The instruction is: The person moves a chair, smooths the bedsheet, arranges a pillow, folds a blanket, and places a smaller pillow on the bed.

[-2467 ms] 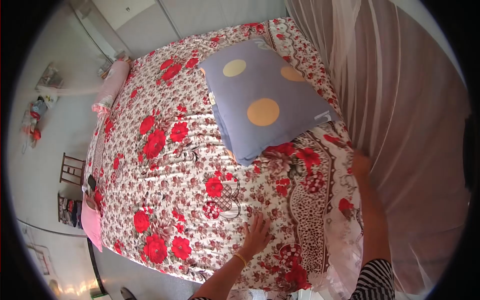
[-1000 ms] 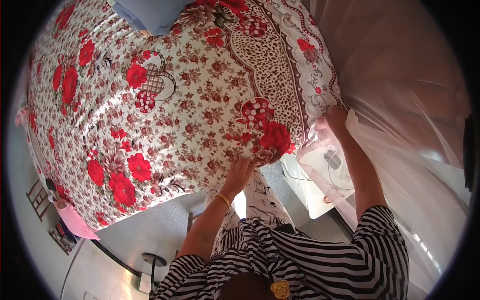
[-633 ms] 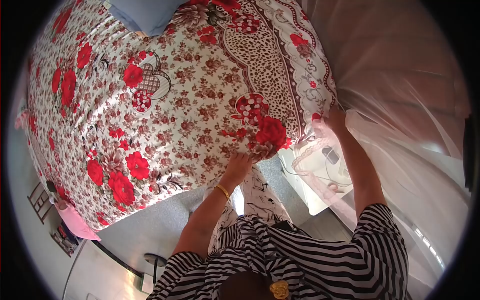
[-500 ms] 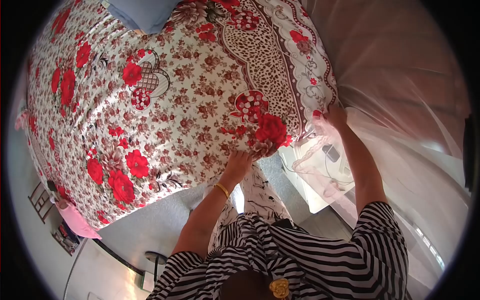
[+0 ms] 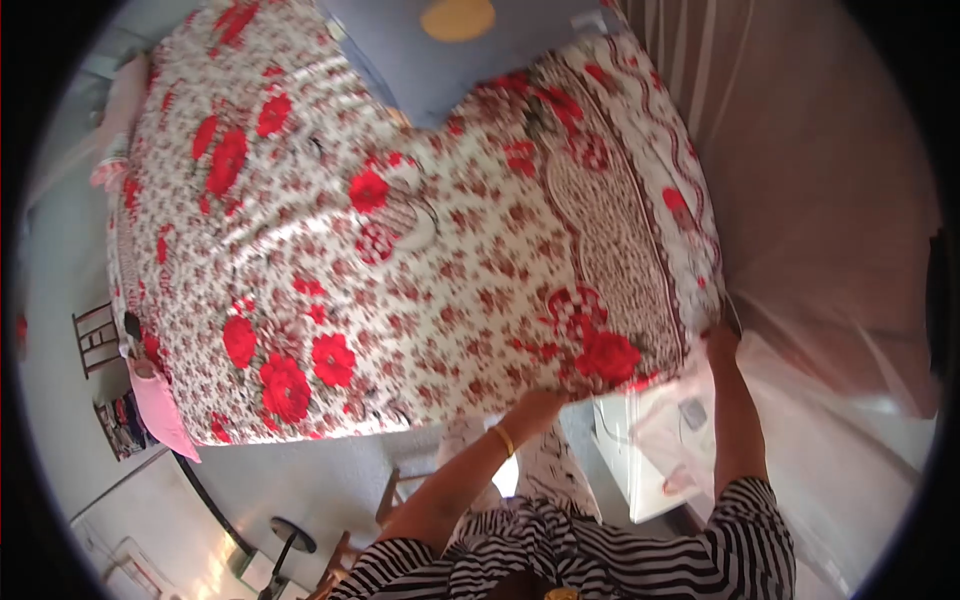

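Observation:
A bed sheet [image 5: 480, 270] printed with red flowers and brown roses spreads over the bed. My left hand [image 5: 541, 404], below a gold bracelet, is closed on the sheet's near edge; the fingertips are partly hidden. Farther right, my right hand [image 5: 720, 339] grips the sheet's corner beside the mosquito net [image 5: 830, 240]. Its fingers look curled and slightly blurred. A blue-grey folded cloth [image 5: 430, 75] with a yellow patch lies on the sheet's far part.
Below the near right corner stands a white cabinet [image 5: 618, 455] with a grey object [image 5: 692, 414] on it. A pink cloth [image 5: 160, 405] hangs at the bed's left end. A round-topped black stand [image 5: 293, 534] and wooden chair parts [image 5: 392, 495] are on the floor side.
My view has tilted, so the bed sits lower and more of the blue-grey cloth shows. Both hands appear lower and farther right, still at the sheet's edge and corner.

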The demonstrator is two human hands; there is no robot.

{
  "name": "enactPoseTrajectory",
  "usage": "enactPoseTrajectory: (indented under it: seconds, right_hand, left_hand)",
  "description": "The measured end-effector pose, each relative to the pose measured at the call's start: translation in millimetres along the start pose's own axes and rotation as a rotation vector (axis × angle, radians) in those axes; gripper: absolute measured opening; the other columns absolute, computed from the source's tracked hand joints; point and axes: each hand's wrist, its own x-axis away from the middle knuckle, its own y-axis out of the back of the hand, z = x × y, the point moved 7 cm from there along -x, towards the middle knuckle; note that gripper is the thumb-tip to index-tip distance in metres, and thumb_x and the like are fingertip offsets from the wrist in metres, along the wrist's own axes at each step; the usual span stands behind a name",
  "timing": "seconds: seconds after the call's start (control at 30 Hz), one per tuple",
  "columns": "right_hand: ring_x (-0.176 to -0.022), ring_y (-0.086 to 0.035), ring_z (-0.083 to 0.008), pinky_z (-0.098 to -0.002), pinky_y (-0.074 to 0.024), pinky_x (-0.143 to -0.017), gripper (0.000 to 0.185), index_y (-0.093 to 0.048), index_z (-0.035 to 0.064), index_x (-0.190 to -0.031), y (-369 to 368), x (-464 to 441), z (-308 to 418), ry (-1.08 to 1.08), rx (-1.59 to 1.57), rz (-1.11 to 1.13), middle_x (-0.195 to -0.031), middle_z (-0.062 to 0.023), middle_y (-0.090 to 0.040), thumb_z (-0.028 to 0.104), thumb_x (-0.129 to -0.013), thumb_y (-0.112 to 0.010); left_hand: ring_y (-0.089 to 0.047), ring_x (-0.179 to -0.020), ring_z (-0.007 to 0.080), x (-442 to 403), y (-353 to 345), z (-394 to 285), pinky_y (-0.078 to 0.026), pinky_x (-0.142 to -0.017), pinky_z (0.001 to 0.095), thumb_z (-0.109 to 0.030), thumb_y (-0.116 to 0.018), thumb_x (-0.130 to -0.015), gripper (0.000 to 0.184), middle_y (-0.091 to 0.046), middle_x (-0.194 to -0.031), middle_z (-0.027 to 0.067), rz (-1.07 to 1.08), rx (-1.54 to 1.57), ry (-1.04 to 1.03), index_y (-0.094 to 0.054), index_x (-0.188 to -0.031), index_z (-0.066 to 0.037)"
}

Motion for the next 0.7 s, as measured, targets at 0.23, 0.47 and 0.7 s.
enactPoseTrajectory:
  seconds: [0.23,0.47,0.7]
  right_hand:
    - [-0.063,-0.058,-0.0223,-0.0354,-0.0456,-0.05,0.01,-0.059,0.0096,-0.072,154.0,50.7,221.6,0.483,0.075,-0.234,-0.07,-0.0071,-0.057,0.018,-0.074,-0.055]
    - [-0.122,-0.031,-0.0287,-0.0373,-0.0217,-0.104,0.066,-0.034,0.006,-0.129,245.1,-0.7,388.8,0.715,-0.746,0.034,-0.132,-0.0167,-0.032,0.02,-0.072,-0.064]
    - [-0.121,-0.032,-0.0308,-0.039,-0.0235,-0.1,0.052,-0.042,0.0008,-0.122,237.0,-101.0,243.7,0.249,-0.361,-0.698,-0.126,-0.0187,-0.041,0.018,-0.075,-0.06]
  left_hand:
    - [-0.048,-0.099,0.0284,14.8,157.4,49.0,-0.042,-0.081,0.0401,-0.014,-0.055,-0.074,0.022,-0.052,-0.101,0.0118,-0.476,-0.136,-0.117,-0.055,-0.093,-0.004]
    - [-0.036,-0.117,0.0332,15.7,335.6,200.9,-0.029,-0.096,0.0466,-0.018,-0.053,-0.077,0.048,-0.037,-0.126,0.0217,-1.097,-0.261,0.382,-0.042,-0.121,-0.004]
    - [-0.018,-0.129,0.0292,33.5,353.2,300.1,-0.011,-0.102,0.0518,-0.034,-0.041,-0.084,0.055,-0.019,-0.141,0.0139,-1.143,-0.215,0.931,-0.03,-0.133,-0.012]
